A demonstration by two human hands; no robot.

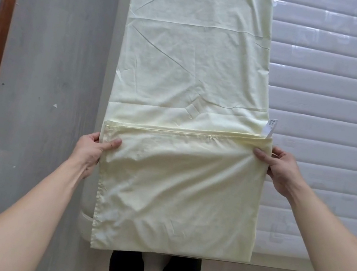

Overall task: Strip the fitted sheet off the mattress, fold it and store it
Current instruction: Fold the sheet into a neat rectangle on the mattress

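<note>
From the head view, you look down at the pale yellow fitted sheet point(194, 66), already off the mattress point(333, 115) and lying on top of it as one long strip along the left side. The bare mattress shows on the right. You have turned the near end of the sheet up over itself, so it makes a flap that hangs down a bit past the bed's edge near your legs. Your left hand point(91, 151) pinches the flap's left side, thumb on top. Your right hand point(279, 167) pinches the right corner the same way. Holding both sides likely keeps the fold straight and tight. A small white tag point(271, 128) sticks out just above your right hand.
</note>
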